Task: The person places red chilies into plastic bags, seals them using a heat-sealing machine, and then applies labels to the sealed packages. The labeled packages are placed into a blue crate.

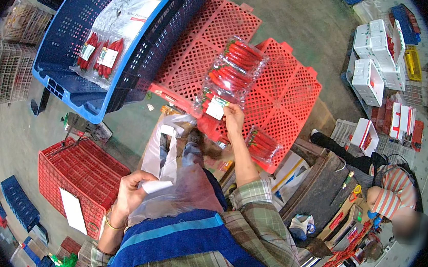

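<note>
A long strip of white label backing paper (172, 159) hangs in loops from my left hand (131, 190), which grips its near end. Its far part trails towards the red pallet. My right hand (233, 120) has its fingertips at the right edge of a printed white label (217, 107) on a clear pack of red chillies (206, 97). Beyond that pack lie two more packs in a row, a middle pack (229, 77) and a far pack (243, 55), with no label visible on either. A further chilli pack (262, 144) rests apart at the near right corner of the red plastic pallet (293, 94).
A blue crate (126, 82) at upper left holds labelled chilli packs (107, 58) and a white plastic sack (123, 12). A red crate (78, 174) stands left. At right are a dark wooden surface (311, 185), a seated person (394, 187) and white foam boxes (369, 81).
</note>
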{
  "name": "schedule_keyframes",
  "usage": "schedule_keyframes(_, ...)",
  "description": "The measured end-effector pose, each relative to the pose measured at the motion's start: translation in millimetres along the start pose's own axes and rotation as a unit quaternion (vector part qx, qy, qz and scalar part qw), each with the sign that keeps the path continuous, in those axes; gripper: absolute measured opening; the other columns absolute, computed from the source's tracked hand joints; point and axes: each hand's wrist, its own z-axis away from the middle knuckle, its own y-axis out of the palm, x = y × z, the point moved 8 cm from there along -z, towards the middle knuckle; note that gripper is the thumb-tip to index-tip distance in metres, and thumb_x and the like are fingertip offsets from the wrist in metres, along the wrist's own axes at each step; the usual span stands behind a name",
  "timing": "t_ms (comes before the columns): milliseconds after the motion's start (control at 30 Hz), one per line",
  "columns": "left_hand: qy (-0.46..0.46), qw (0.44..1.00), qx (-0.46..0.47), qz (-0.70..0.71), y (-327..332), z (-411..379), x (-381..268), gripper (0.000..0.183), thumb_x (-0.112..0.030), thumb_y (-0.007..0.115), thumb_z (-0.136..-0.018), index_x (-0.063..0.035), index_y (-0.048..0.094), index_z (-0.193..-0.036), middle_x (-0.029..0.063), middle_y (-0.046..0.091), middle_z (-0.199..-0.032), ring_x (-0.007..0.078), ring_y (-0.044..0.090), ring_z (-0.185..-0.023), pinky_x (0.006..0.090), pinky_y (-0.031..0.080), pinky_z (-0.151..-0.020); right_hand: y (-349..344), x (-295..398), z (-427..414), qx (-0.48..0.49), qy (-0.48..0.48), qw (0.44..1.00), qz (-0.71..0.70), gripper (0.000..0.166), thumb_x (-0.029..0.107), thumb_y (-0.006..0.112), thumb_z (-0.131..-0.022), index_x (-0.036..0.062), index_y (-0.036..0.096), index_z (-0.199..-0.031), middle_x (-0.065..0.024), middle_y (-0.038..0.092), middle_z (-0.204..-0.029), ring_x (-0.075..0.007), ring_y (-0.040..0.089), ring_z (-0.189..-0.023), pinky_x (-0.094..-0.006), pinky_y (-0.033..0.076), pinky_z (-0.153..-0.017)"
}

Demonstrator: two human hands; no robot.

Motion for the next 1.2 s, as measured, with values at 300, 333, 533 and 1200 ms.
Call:
schedule_keyframes(300, -0.028, 0.999, 0.004, 0.022, 4.4, -2.9, -2.8, 0.017, 0.012, 0.060, -0.076, 0.0003, 0.066, -0.086, 0.0046, 0.067, -0.084, 0.0107, 0.061, -0.078, 0.0237, 0.049, -0.072, -13.1, -16.0, -9.6, -0.039, -0.099, 0.991, 0.080, 0.019, 0.006, 0.063, -0.081, -0.0009, 0.060, -0.098, -0.0045, 0.062, -0.082, -0.0141, 0.059, -0.077, -0.0292, 0.047, -0.072)
schedule_keyframes(333, -0.027, 0.999, 0.004, 0.025, 5.1, -2.8, -3.7, 0.017, 0.012, 0.060, -0.076, 0.0002, 0.066, -0.086, 0.0043, 0.067, -0.084, 0.0106, 0.061, -0.078, 0.0236, 0.048, -0.072, -13.6, -17.4, -9.4, -0.049, -0.097, 0.988, 0.114, 0.021, 0.006, 0.063, -0.081, 0.0000, 0.059, -0.100, -0.0054, 0.062, -0.084, -0.0157, 0.059, -0.078, -0.0303, 0.048, -0.072)
schedule_keyframes(533, -0.029, 1.000, 0.000, 0.010, 5.7, -0.5, -3.1, 0.017, 0.011, 0.062, -0.075, 0.0000, 0.066, -0.087, 0.0026, 0.066, -0.083, 0.0099, 0.060, -0.078, 0.0232, 0.048, -0.072, 6.1, 33.4, 24.2, -0.084, -0.152, 0.906, 0.387, 0.039, 0.008, 0.068, -0.078, 0.0038, 0.051, -0.113, -0.0115, 0.054, -0.102, -0.0283, 0.056, -0.097, -0.0402, 0.046, -0.080)
schedule_keyframes(1200, 0.127, 0.992, -0.027, -0.007, -18.9, 0.6, -36.6, 0.008, -0.005, 0.066, -0.079, 0.0015, 0.067, -0.082, 0.0078, 0.067, -0.082, 0.0155, 0.063, -0.075, 0.0278, 0.049, -0.068, 24.4, 53.6, 26.7, 0.057, 0.008, 0.996, -0.073, 0.032, 0.024, 0.054, -0.093, 0.0014, 0.054, -0.116, -0.0112, 0.062, -0.106, -0.0180, 0.060, -0.098, -0.0313, 0.049, -0.083)
